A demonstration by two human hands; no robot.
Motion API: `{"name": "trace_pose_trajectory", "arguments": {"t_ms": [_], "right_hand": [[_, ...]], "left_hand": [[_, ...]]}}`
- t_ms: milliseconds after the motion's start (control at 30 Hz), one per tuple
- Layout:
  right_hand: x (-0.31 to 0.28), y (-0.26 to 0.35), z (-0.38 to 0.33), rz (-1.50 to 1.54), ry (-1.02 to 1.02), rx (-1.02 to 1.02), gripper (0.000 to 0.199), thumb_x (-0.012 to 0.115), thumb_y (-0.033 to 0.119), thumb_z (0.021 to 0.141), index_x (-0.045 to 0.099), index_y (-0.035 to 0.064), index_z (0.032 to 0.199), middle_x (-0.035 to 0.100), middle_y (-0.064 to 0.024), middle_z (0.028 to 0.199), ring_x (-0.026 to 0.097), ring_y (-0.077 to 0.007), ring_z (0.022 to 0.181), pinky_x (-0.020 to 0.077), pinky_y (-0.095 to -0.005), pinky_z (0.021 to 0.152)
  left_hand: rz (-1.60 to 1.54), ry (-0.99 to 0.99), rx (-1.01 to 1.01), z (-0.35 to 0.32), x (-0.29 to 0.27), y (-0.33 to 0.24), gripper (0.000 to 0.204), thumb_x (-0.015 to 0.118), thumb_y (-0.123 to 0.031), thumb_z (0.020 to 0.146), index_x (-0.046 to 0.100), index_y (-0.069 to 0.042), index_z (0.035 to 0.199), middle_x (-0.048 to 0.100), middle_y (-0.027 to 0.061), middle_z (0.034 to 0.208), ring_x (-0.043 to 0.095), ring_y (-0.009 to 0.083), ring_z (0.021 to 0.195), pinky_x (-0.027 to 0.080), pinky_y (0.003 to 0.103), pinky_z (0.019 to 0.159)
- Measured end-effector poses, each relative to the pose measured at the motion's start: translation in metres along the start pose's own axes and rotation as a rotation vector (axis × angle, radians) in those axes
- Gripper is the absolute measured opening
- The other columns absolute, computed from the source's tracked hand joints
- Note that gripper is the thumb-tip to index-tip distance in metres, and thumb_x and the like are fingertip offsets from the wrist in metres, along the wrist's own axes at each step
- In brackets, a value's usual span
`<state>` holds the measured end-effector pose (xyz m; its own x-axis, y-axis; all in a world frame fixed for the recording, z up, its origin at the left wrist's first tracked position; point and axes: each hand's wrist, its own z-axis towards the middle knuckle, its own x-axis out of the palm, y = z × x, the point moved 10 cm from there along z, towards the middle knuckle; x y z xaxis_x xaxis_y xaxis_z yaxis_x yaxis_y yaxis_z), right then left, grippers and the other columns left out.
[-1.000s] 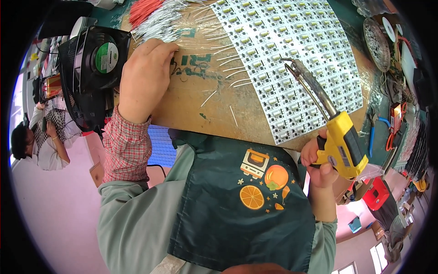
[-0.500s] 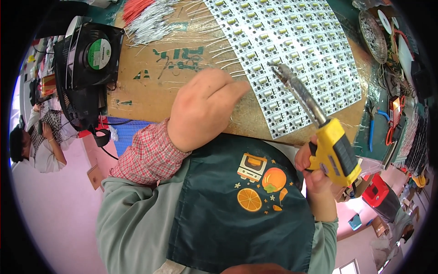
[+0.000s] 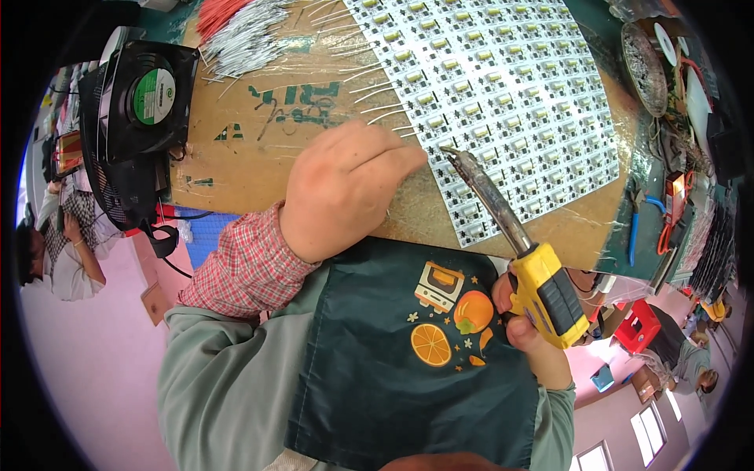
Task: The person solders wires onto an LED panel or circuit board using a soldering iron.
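My left hand (image 3: 338, 188) is closed in a pinch at the lower left edge of a white sheet of small circuit boards (image 3: 542, 129). A thin pale end of wire (image 3: 388, 211) pokes out below its fingers; the fingers hide the rest. In my right hand (image 3: 522, 314) is a yellow and black soldering gun (image 3: 550, 297), gripped round the handle. Its dark, bent tip (image 3: 449, 151) is over the sheet's left edge, just right of my left fingertips; whether it touches cannot be seen. Several white wires (image 3: 385, 86) stick out leftward from the boards along that edge.
Bundles of white wires (image 3: 247, 39) and red wires (image 3: 224, 16) lie at the back of the cardboard (image 3: 236, 169). A black fan (image 3: 149, 98) stands left. On the right are a round metal dish (image 3: 644, 69) and blue-handled pliers (image 3: 634, 231). Another person (image 3: 75, 251) sits far left.
The soldering gun has swung left and down, bringing its tip closer to my left fingertips. My left hand stays pinched at the sheet's edge. The whole view has shifted slightly.
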<state>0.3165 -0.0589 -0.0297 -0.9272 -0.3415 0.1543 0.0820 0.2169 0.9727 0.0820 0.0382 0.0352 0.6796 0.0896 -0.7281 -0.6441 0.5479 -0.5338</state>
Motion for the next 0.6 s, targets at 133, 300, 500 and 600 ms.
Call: {"name": "trace_pose_trajectory", "arguments": {"t_ms": [133,300,500,600], "right_hand": [[-0.0009,0.0010,-0.0010,-0.108,0.011,-0.011,0.034,0.075,0.038,0.088,0.064,0.0058,0.090,0.062,-0.0035,0.080,0.060,-0.0218,0.070,0.0477,-0.0323,0.066],[-0.0006,0.0014,-0.0004,-0.203,0.032,-0.012,0.032,0.073,0.038,0.089,0.065,0.0071,0.089,0.063,-0.0034,0.079,0.061,-0.0237,0.071,0.0487,-0.0336,0.068],[-0.0005,-0.0044,-0.0034,-0.161,0.032,0.036,0.028,0.073,0.034,0.087,0.063,0.0070,0.086,0.061,-0.0040,0.076,0.059,-0.0230,0.068,0.0460,-0.0336,0.064],[0.0001,-0.0021,-0.0023,-0.138,0.004,0.007,0.027,0.072,0.032,0.086,0.062,0.0065,0.085,0.061,-0.0040,0.075,0.058,-0.0224,0.066,0.0446,-0.0334,0.061]], "left_hand": [[-0.005,0.018,-0.002,-0.0005,0.0016,0.0014,0.020,0.075,0.001,0.075,0.073,-0.006,0.094,0.068,0.0071,0.084,0.063,0.0257,0.075,0.051,0.036,0.066],[0.046,0.027,-0.003,-0.0019,0.0045,-0.0008,0.020,0.075,-0.001,0.075,0.073,-0.006,0.093,0.067,0.0066,0.084,0.063,0.0260,0.074,0.051,0.036,0.065],[0.076,0.033,-0.003,-0.0027,0.0066,-0.0049,0.020,0.075,0.000,0.074,0.072,-0.006,0.093,0.066,0.0062,0.082,0.063,0.0259,0.073,0.050,0.036,0.063],[0.066,0.030,-0.005,-0.0021,0.0073,-0.0059,0.021,0.074,0.000,0.074,0.072,-0.006,0.094,0.066,0.0063,0.082,0.063,0.0259,0.072,0.050,0.037,0.063]]}}
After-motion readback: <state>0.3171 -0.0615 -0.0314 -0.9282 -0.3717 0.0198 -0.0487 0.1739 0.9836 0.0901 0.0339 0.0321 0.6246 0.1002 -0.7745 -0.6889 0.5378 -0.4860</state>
